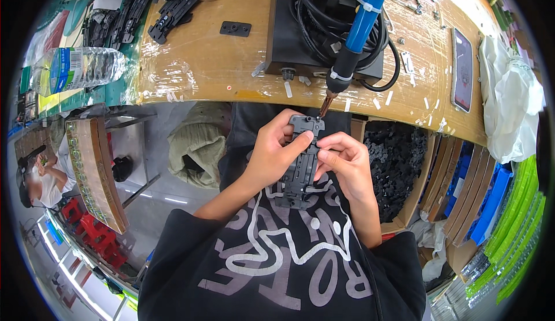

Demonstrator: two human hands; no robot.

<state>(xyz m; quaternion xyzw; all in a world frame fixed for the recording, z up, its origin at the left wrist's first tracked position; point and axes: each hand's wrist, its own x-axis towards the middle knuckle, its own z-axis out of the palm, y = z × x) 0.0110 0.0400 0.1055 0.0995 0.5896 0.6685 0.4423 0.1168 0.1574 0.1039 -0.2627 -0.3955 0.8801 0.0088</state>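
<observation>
A long black plastic part (296, 173) with moulded slots and holes is held upright in front of my chest. My left hand (280, 147) is closed round its upper left side, the thumb lying across its face. The fingertips of my right hand (345, 162) are bent together against its right edge; whether they also pinch something small is hidden. Just above the part's top right corner hangs a blue and black electric screwdriver (346, 61), its coppery tip pointing down close to the part. Neither hand is on the screwdriver.
A black box (277, 38) with coiled cable stands on the wooden bench (196, 72). Also there are black parts (173, 15), a small black plate (235, 28), a phone (462, 69) and a bottle (78, 71). A carton of black pieces (399, 165) sits below right. Another person (55, 176) sits far left.
</observation>
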